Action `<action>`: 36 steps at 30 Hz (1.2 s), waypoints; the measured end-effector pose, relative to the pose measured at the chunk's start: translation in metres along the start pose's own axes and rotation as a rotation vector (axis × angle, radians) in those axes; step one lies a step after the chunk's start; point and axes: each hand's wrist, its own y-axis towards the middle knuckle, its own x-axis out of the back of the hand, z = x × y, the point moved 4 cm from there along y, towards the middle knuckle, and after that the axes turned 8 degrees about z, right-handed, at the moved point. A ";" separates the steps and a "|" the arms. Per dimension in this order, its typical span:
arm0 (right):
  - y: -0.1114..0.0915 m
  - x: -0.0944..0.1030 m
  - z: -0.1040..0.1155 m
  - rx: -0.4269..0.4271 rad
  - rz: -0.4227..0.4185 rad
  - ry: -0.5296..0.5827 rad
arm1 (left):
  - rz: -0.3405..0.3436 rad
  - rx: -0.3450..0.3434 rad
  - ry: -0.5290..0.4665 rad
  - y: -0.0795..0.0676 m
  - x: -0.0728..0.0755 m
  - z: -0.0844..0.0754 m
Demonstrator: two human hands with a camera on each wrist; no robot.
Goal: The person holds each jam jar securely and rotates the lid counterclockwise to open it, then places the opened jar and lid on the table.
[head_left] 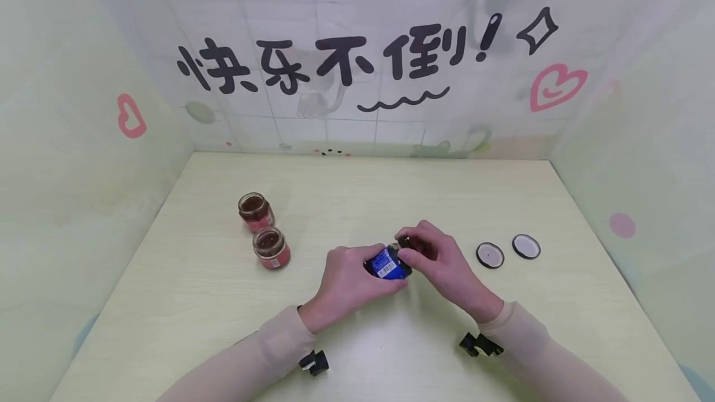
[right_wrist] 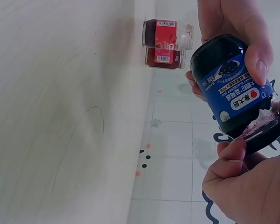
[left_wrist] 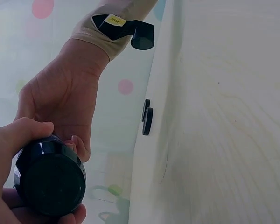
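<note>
A dark blueberry jam jar with a blue label [head_left: 385, 263] is held tilted above the middle of the table. My left hand [head_left: 353, 275] grips its body, thumb across the label. The jar's dark base [left_wrist: 51, 184] faces the left wrist camera. At the mouth end, my right hand [head_left: 441, 259] pinches the black lid [right_wrist: 267, 135] by its rim. In the right wrist view the lid sits askew at the mouth, and purple-smeared glass shows in the gap beside it. Parts of the fingers behind the jar are hidden.
Two lidless jars with red labels, a rear jar [head_left: 258, 221] and a nearer jar [head_left: 274, 254], stand close together on the left. Two lids, one nearer [head_left: 490, 255] and one farther [head_left: 526, 246], lie pale side up on the right. Printed cloth walls surround the wooden table [head_left: 212, 327].
</note>
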 end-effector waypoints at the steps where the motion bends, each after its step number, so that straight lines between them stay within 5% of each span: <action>1: 0.000 0.000 0.000 0.003 0.002 0.002 | 0.001 0.000 -0.005 0.000 0.000 0.000; 36: 0.000 -0.002 0.007 0.107 0.058 0.021 | 0.084 0.122 -0.103 -0.006 0.009 -0.002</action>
